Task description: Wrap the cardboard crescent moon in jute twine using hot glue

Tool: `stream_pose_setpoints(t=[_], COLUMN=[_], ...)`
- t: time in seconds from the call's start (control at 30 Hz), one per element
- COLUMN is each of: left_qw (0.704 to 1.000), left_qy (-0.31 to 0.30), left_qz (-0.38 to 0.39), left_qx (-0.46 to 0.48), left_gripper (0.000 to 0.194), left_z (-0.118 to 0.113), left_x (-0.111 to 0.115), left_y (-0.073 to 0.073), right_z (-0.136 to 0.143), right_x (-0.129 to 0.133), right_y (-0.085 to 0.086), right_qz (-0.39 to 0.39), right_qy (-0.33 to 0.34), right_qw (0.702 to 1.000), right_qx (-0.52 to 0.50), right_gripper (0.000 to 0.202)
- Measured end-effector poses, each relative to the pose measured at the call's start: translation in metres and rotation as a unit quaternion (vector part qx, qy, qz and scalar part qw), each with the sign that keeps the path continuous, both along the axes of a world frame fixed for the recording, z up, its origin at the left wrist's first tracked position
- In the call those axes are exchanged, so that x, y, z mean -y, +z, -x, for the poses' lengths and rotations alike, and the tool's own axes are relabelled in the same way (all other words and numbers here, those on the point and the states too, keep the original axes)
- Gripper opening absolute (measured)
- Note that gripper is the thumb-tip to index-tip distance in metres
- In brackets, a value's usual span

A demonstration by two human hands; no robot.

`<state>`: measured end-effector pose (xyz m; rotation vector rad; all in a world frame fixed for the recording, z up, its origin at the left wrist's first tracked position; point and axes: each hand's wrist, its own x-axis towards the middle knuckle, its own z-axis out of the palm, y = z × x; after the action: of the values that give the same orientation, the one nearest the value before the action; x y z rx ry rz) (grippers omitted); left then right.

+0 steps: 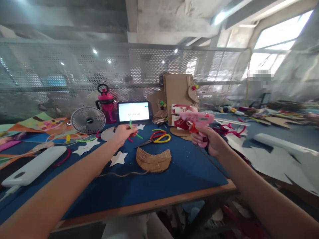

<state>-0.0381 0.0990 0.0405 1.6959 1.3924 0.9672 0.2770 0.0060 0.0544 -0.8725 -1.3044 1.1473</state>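
My right hand (208, 139) is wrapped round the handle of a pink hot glue gun (196, 118), held up above the table with its nozzle to the left. Between the fingers of my left hand (124, 133) is a bent green pipe cleaner (137, 135). A brown cardboard crescent (154, 162), partly wound with twine, lies on the blue mat, and a strand of twine (119, 175) runs left from it. Behind the crescent rest scissors (160, 137) with red and yellow handles. Below my left hand lies a white paper star (119, 158).
A grey fan (88, 120), a pink bottle (106, 104) and a lit tablet (134, 112) stand at the back. Cardboard sheets (177, 96) lean on the mesh. A white power bank (35, 166) lies left, white paper scraps (271, 162) right. The table edge (149, 208) is near me.
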Motion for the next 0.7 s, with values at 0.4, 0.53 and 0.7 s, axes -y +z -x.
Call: stream_pose_setpoints(t=[0.4,0.53,0.7], left_qw=[0.988,0.969,0.921], left_qy=[0.045,-0.005,-0.208], left_qz=[-0.049,-0.124,-0.183], left_qx=[-0.143,-0.212,-0.275], left_gripper=[0.032,0.026,0.025], left_z=[-0.002,-0.01,-0.015], left_x=[-0.036,0.001,0.052], left_y=[0.008,0.007,0.003], right_z=[-0.038,-0.037,-0.033], right_x=[0.011,0.021,0.036], right_y=[-0.02,-0.029,-0.034], right_qz=[-0.012,-0.004,0.034], right_qy=[-0.063,-0.04,0.0], right_qw=[0.997,0.995,0.973], right_qx=[0.03,0.096,0.228], right_gripper=[0.025,0.026,0.033])
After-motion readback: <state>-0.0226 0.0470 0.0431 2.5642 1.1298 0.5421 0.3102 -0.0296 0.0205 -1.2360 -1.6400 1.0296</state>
